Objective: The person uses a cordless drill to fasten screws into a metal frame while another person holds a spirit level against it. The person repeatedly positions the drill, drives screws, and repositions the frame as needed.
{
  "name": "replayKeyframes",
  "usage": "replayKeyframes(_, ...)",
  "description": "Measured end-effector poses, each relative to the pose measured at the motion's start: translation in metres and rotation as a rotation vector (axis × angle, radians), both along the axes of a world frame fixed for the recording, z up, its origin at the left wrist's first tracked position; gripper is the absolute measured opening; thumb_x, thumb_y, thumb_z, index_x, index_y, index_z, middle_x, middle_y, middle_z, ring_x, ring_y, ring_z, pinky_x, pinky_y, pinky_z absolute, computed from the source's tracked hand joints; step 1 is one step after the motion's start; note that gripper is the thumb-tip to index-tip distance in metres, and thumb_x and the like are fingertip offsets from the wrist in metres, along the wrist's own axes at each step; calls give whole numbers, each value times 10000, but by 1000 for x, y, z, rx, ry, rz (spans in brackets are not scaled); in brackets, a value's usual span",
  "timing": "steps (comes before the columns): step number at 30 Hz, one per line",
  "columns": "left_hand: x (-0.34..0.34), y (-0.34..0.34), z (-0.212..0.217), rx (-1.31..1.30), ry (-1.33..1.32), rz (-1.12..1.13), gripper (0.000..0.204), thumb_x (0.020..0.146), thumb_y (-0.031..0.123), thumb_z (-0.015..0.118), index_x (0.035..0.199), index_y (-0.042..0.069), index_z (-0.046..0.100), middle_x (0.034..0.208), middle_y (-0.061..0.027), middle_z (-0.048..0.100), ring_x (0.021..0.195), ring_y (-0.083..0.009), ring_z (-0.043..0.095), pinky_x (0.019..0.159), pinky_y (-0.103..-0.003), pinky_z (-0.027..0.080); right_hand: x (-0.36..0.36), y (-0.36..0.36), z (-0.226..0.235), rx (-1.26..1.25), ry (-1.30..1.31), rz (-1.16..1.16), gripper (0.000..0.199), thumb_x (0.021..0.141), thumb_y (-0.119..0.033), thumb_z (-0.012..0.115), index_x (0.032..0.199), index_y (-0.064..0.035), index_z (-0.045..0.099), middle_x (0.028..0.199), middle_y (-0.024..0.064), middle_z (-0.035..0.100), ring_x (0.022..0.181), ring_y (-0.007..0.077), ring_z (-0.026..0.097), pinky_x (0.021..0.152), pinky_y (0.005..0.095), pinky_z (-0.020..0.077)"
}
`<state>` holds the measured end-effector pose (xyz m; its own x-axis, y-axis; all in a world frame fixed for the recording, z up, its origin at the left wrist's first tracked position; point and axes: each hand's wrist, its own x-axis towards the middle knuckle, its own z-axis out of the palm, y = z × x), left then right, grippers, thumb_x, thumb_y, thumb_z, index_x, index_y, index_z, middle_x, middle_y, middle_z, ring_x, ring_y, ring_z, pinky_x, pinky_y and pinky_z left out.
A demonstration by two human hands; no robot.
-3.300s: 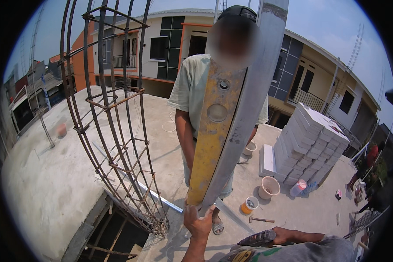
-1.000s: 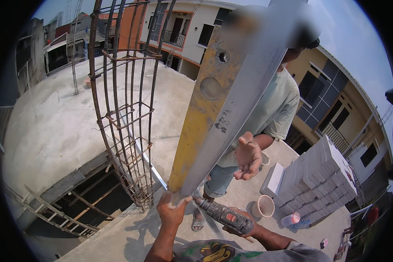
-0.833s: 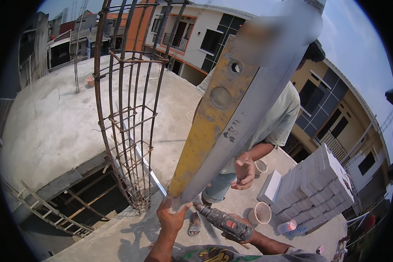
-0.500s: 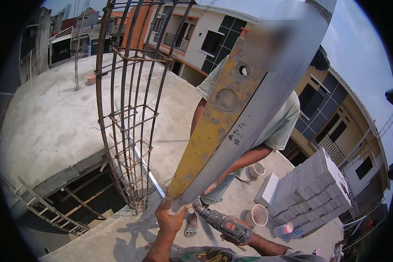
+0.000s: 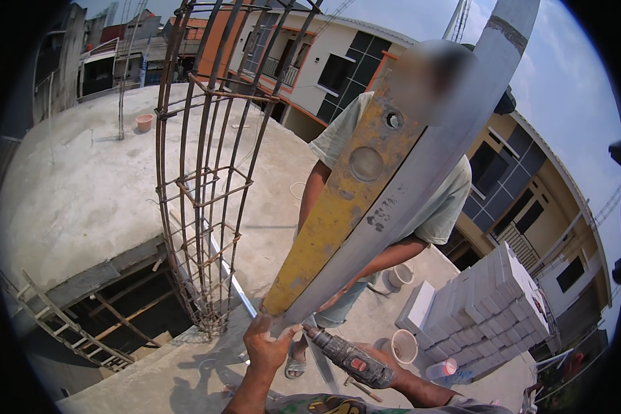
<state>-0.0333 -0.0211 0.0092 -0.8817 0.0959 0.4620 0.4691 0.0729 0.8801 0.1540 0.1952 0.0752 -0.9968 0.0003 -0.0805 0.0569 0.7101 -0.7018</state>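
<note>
- Gripping a dark drill in the right hand, wrapped about the handle and partly hidden behind the body.
- Pointing the drill's long axis up and leftward, with its nose just beside the left thumb, near the foot of a grey metal profile; cannot tell whether touching.
- Pinching the lower ends of the profile and a yellow level with the left hand, some fingers hidden.
- Running side by side, both long axes rising from that hand and slanting rightward.
- Facing a co-worker behind the profile, with a forearm lowered toward its foot.
- Spreading around, outdoors in sunlight: pale concrete, with a hammer, a bucket and stacked white blocks at right.
- Rising at left: a rebar cage, beside a dark opening with a wooden ladder.
- Closing the background: two-storey houses under blue sky.
</note>
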Motion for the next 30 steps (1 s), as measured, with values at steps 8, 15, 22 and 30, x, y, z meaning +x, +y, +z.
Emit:
replayKeyframes(8,1,-1,2,24,1,-3,522,692,345,922,934,-44,673,852,-174,668,781,-357,667,709,-414,523,-10,0,22,168,14,76,682,841,-322,755,1410,-75,473,1187,164,678,1012,319,703,878,374,546)
replayKeyframes(15,0,1,2,59,-7,-10,521,685,342,927,943,-35,678,873,-163,683,796,-330,675,726,-403,530,-10,0,23,147,-1,89,641,878,-298,741,1402,-41,475,1213,212,664,1082,349,683,927,387,532)
replayKeyframes(22,1,-1,3,32,-19,-12,490,691,303,926,962,-24,682,883,-146,689,813,-300,679,739,-390,532,-12,0,21,159,44,97,673,834,-318,749,1400,-83,470,1184,146,672,1014,321,698,886,391,542)
replayKeyframes(30,1,-2,2,41,-42,-27,420,684,210,914,952,-20,685,934,-179,697,866,-363,693,761,-421,551,-12,-1,22,188,11,85,678,834,-326,745,1406,-86,471,1181,142,677,1047,310,691,907,366,530)
